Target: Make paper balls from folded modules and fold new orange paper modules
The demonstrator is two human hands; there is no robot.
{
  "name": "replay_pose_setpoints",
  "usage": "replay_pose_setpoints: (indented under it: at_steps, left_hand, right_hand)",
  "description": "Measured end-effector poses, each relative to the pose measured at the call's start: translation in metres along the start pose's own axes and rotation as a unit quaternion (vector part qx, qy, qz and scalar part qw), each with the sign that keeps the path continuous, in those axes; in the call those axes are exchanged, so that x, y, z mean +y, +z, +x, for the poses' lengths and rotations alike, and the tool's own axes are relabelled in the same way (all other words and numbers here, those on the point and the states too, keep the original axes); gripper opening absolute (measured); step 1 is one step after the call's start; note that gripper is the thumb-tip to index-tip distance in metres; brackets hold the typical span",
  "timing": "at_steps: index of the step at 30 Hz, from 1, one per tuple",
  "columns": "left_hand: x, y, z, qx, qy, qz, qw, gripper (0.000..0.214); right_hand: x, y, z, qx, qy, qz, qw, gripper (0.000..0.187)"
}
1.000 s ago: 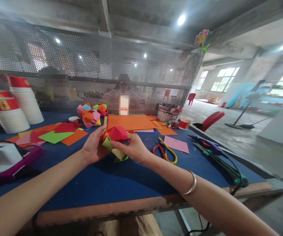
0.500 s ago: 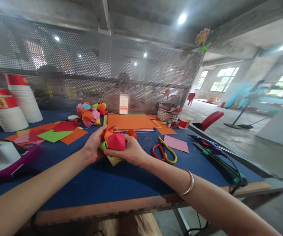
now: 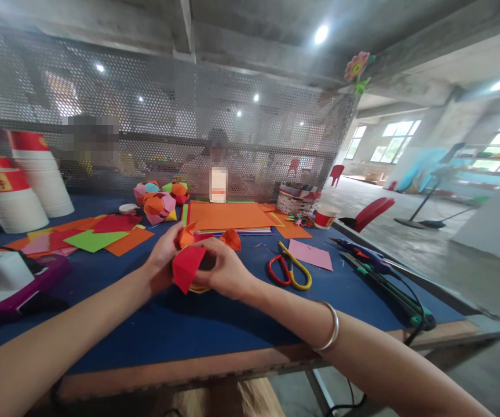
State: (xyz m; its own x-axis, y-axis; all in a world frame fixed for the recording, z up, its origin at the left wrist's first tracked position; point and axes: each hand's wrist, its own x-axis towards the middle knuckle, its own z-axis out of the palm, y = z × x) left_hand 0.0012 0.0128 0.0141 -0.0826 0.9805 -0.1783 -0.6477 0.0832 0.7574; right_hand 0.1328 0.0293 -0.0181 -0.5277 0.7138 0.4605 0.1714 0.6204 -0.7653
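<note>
Both hands hold a folded paper piece above the counter, in from its near edge.
The left hand has its grip closed on the piece's left side, some fingers hidden; the right hand has its grip pinched on the other side, thumb and fingers curled about a red panel. Orange and yellow paper also show there; beyond the right fingers sits an orange fold, whether joined I cannot tell. Toward the counter's right edge lie scissors, just beside a pink sheet, and a glue gun near that edge. Toward the far edge are an orange sheet and multicoloured paper balls; loose squares lie to the left.
</note>
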Motion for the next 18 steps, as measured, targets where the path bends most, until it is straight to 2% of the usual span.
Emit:
replay_pose_setpoints:
  at_steps: [4,9,12,15,18]
  left_hand:
    - [-0.002,-0.004,0.007,-0.022,0.009,-0.009,1.000,0.039]
    - [-0.003,-0.007,0.008,-0.021,0.000,-0.009,1.000,0.038]
    - [-0.001,-0.003,0.006,-0.013,0.001,-0.014,1.000,0.037]
    - [0.002,0.001,0.003,0.002,0.000,-0.017,1.000,0.038]
    - [0.004,0.002,0.000,0.018,-0.013,-0.012,1.000,0.041]
  right_hand:
    - [-0.008,0.002,-0.005,0.012,-0.037,-0.107,0.994,0.045]
    - [-0.018,-0.001,-0.011,-0.023,-0.060,-0.204,0.977,0.022]
    - [-0.024,-0.004,-0.013,-0.052,-0.084,-0.250,0.963,0.019]
    - [-0.027,-0.006,-0.016,-0.079,-0.101,-0.282,0.951,0.025]
    - [-0.027,-0.008,-0.017,-0.094,-0.126,-0.308,0.938,0.043]
